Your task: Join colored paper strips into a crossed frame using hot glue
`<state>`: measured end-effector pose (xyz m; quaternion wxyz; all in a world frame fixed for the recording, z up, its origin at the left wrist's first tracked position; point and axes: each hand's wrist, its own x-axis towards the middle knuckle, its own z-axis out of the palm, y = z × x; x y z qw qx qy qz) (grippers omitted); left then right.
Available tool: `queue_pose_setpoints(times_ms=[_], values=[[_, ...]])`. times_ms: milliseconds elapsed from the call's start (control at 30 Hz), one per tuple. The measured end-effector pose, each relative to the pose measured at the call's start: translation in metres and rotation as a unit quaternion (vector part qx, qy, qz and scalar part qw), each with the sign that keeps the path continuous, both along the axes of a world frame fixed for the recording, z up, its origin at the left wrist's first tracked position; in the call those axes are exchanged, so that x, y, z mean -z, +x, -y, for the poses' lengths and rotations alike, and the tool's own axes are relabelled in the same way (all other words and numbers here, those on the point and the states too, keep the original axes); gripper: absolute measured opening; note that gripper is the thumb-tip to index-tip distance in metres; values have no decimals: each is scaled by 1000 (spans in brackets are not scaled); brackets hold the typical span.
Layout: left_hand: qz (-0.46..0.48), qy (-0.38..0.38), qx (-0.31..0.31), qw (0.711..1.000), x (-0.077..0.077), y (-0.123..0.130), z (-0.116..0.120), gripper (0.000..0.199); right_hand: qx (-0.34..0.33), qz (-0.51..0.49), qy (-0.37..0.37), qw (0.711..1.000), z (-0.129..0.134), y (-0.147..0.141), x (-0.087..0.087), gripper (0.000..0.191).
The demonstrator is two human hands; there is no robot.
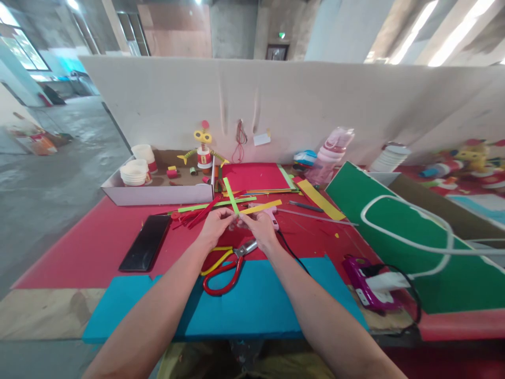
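Note:
Both hands meet over the middle of the table. My left hand (218, 223) pinches the lower end of a light green paper strip (230, 193), which points up and slightly left. Closed at the fingertips, my right hand (257, 223) holds a yellow paper strip (262, 207) that extends to the right. The two strips meet at the fingertips; how they join is too small to tell. Below the hands lie scissors (224, 280) with red and yellow handles. A pink glue gun (272, 215) lies partly hidden behind my right hand.
A black phone (145, 243) lies left. Behind are a box (158, 197) with paper cups, a cup figure (204, 152), red paper sheets (256, 177) and a pink bottle (327, 155). A purple power strip (369, 284) and green board (394, 237) are right; blue paper (260, 305) is in front.

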<state>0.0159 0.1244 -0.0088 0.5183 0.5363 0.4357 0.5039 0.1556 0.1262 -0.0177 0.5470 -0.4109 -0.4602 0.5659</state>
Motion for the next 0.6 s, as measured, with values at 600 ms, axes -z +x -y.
queue_pose_setpoints(times_ms=[600], values=[[68,-40,44,996,1,-6,-2,21,-64,-121,-53,989,0,2,-1,28]])
